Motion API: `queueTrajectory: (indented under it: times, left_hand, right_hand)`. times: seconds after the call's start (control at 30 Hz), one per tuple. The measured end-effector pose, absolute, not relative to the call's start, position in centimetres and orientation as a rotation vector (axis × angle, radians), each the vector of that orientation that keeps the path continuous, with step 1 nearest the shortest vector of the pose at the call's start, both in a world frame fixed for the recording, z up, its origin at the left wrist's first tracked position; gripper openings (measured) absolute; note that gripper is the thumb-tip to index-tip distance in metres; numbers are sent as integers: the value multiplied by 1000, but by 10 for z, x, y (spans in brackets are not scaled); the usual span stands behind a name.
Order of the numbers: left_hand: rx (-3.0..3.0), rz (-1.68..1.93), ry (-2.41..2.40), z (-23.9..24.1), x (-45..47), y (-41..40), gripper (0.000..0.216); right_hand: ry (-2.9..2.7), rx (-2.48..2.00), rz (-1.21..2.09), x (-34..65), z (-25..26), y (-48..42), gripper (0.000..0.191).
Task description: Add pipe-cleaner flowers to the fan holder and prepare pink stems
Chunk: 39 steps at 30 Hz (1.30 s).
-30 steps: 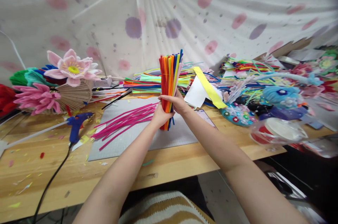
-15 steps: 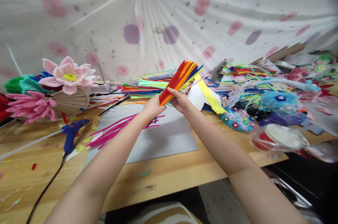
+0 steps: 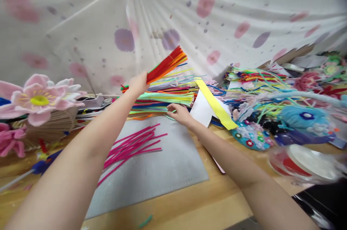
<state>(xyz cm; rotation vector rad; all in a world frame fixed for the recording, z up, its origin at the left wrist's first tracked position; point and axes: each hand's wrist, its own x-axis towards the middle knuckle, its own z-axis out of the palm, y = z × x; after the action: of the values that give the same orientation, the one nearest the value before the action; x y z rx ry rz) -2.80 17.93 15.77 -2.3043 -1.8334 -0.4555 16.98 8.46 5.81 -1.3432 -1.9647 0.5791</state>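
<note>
My left hand (image 3: 138, 85) is closed around a bundle of red and orange pipe cleaners (image 3: 167, 64), raised over the back of the table. Lower and to the right, my right hand (image 3: 179, 114) is empty, its fingers curled but apart. It hovers by the front of a long pile of pipe cleaners (image 3: 170, 98) in pale green, blue and other colours. Several magenta pipe cleaners (image 3: 135, 145) lie loosely across a grey mat (image 3: 162, 172) below my hands.
At left are a pink fabric flower (image 3: 40, 96) and a blue glue gun (image 3: 45, 165), partly behind my left arm. A yellow strip (image 3: 215, 103) lies on white paper (image 3: 202, 105). Farther right sit a blue flower-covered piece (image 3: 252, 138) and a clear-wrapped roll (image 3: 306, 163).
My hands have parted. The left has carried the red and orange bundle up and left, while the right has let go and dropped lower. The view has shifted too.
</note>
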Motion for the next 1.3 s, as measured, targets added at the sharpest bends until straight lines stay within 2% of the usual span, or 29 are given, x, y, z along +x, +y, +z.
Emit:
queueTrajectory:
  times: [0.17, 0.3, 0.4, 0.63, 0.8, 0.87, 1.03, 1.17, 1.3]
  left_hand:
    - [-2349, -243, -1666, 144, -7, 234, 40]
    - [-2359, -196, -1598, 134, 7, 260, 47]
    - [-2377, -181, -1573, 129, 13, 272, 52]
    - [-2407, -113, -2072, 108, 10, 284, 68]
    - [-2501, -511, -1967, 111, 3, 276, 81]
    - [-2593, -674, -1806, 116, -2, 261, 73]
    - [-2578, -953, -1490, 108, -24, 194, 28]
    - [-2702, -594, -1331, 77, -46, 155, 23]
    - [-2578, -312, -1468, 54, -57, 151, 58]
  right_hand:
    - [-2141, -1364, -66, 174, 59, 101, 24]
    - [-2223, -1465, -274, 179, 58, 121, 48]
    - [-2270, -1578, -311, 184, 53, 135, 59]
    - [-2308, -1757, -334, 186, 47, 140, 52]
    - [-2292, -1783, -332, 184, 50, 140, 43]
    - [-2302, -1761, -318, 187, 51, 141, 45]
    - [-2349, -1720, -198, 199, 62, 151, 44]
    - [-2229, -1700, -207, 202, 81, 163, 47]
    - [-2150, -1652, -381, 195, 90, 175, 35]
